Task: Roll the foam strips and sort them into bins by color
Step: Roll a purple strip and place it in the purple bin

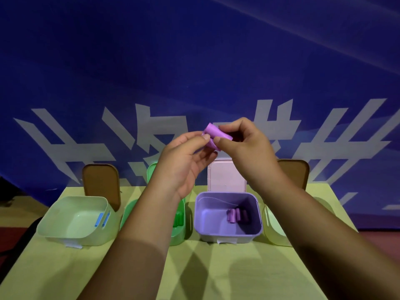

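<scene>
Forearms (134, 245) rise from six o'clock; left hand (184, 161) and right hand (244, 148) pinch a half-rolled purple foam strip (213, 134) at twelve o'clock of its likely destination, the purple bin (207, 215).

Open air round the fingers, bins crowded below

Nothing intrudes around the fingers (227, 142) pinching the purple strip (216, 132). Straight beneath them the purple bin (210, 219) stands open, its pink lid (225, 176) upright behind. The green bin (180, 234) sits below-left, and the table (216, 267) lies bare nearer the body.
</scene>
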Demonstrator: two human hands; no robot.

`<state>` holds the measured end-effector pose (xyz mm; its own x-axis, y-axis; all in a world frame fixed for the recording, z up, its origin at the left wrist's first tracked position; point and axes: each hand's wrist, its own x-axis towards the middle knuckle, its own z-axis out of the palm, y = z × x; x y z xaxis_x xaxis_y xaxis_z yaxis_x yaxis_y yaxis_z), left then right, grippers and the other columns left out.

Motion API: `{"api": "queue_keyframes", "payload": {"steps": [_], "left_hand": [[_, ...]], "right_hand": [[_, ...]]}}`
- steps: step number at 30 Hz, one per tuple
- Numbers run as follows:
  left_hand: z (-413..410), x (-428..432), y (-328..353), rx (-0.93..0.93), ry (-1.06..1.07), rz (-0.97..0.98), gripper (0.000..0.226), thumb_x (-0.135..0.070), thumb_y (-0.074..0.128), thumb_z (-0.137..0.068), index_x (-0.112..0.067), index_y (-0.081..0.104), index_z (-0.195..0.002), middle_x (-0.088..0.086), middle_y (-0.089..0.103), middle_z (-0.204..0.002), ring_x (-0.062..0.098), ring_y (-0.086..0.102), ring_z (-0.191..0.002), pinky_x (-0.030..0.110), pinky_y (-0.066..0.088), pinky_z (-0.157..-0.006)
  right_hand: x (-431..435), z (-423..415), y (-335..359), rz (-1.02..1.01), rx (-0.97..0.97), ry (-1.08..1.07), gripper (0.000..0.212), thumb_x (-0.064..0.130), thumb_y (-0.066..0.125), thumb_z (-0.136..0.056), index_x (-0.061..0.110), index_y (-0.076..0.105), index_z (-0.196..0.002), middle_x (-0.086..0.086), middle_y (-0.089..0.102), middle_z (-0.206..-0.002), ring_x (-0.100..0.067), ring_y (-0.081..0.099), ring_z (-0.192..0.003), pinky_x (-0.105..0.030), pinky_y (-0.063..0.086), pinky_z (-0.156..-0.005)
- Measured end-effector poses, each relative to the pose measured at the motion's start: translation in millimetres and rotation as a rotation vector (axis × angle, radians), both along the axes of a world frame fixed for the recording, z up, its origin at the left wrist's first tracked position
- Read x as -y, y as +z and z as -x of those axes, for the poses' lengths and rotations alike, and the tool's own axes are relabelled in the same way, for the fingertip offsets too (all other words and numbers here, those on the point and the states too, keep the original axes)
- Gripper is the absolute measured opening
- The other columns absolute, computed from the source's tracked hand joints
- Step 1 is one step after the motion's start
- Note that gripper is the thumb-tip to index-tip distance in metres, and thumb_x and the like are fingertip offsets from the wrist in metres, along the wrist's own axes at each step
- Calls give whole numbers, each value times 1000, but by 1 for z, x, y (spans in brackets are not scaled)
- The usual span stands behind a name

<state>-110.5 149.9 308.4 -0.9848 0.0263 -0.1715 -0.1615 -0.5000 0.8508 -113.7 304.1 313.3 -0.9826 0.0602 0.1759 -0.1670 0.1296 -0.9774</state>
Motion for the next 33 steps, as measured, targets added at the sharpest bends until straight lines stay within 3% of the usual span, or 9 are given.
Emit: {"api": "queue_keyframes", "payload": {"steps": [6,11,14,16,20,25,29,33], "left_hand": [[7,-17,-20,22,57,64,12,-2,74,-98,-4,70,-109,24,78,-105,23,78,-86,29,64,-80],[16,-22,-43,54,79,131,22,2,76,-95,-4,72,-116,16,82,-106,23,81,-93,32,64,-86],[20,-30,-63,76,81,246,27,3,78,-94,-7,73,-118,9,83,-101,22,81,-92,33,65,-85],[23,-34,-82,96,103,336,29,3,80,-93,-10,72,-117,10,83,-106,27,81,-98,37,66,-89],[30,-45,-125,145,104,428,37,5,80,-92,-7,69,-125,14,80,-112,30,79,-100,39,65,-93],[36,-53,-181,301,68,411,58,-5,91,-83,2,64,-134,18,78,-118,31,78,-109,38,63,-94],[42,-56,-216,416,42,411,46,6,84,-88,6,61,-129,25,74,-115,31,76,-95,29,66,-78],[47,-63,-249,493,14,501,36,12,81,-87,9,66,-119,24,72,-102,33,73,-88,33,67,-74]], "right_hand": [[-10,0,-19,-32,45,35,8,23,79,-94,26,73,-100,12,78,-94,-2,72,-90,-19,58,-80],[-25,9,-42,-16,128,89,23,17,79,-92,23,70,-113,6,78,-103,-10,75,-99,-39,61,-97],[-34,17,-65,-49,226,148,47,26,80,-84,28,66,-128,5,76,-112,-15,75,-104,-47,60,-100],[-40,20,-85,-77,265,159,45,22,81,-87,29,67,-129,5,77,-112,-17,75,-104,-48,61,-99],[-49,20,-126,-63,340,123,36,18,82,-86,27,72,-120,4,79,-108,-17,76,-103,-45,61,-99],[-56,22,-180,-37,451,112,33,12,84,-87,21,71,-116,1,79,-106,-20,76,-101,-43,63,-94],[-59,24,-217,-38,556,125,35,2,83,-88,7,68,-119,-9,79,-106,-23,76,-97,-25,62,-80],[-65,28,-256,-42,655,158,34,-5,78,-89,0,66,-120,-22,78,-103,-31,71,-87,-46,58,-85]]}}
